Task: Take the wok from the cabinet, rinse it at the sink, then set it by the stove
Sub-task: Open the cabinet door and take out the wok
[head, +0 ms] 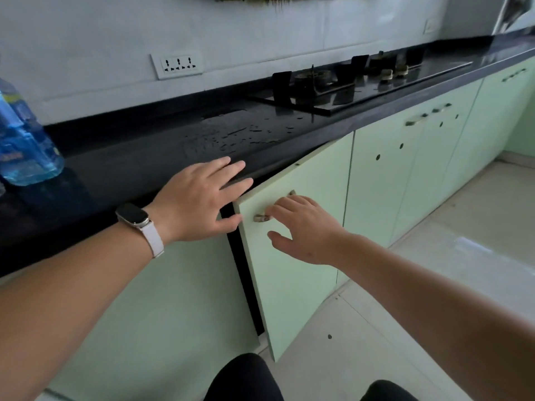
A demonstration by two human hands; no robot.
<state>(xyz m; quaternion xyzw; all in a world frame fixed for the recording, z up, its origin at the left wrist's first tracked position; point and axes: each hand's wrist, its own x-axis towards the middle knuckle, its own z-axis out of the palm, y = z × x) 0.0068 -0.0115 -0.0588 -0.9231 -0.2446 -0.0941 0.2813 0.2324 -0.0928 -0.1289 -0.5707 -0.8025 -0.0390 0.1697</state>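
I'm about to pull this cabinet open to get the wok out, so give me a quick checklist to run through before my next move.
1. Right hand on the door handle: ok, fingers hooked over it.
2. Cabinet door open enough to reach in: not ok, only ajar.
3. Wok in sight: cannot tell, the gap is dark.
4. Left hand clear of the door's swing: ok, flat on the counter edge, thumb beside the door's free edge.
5. Counter beside the stove dry: not ok, water puddles lie there.
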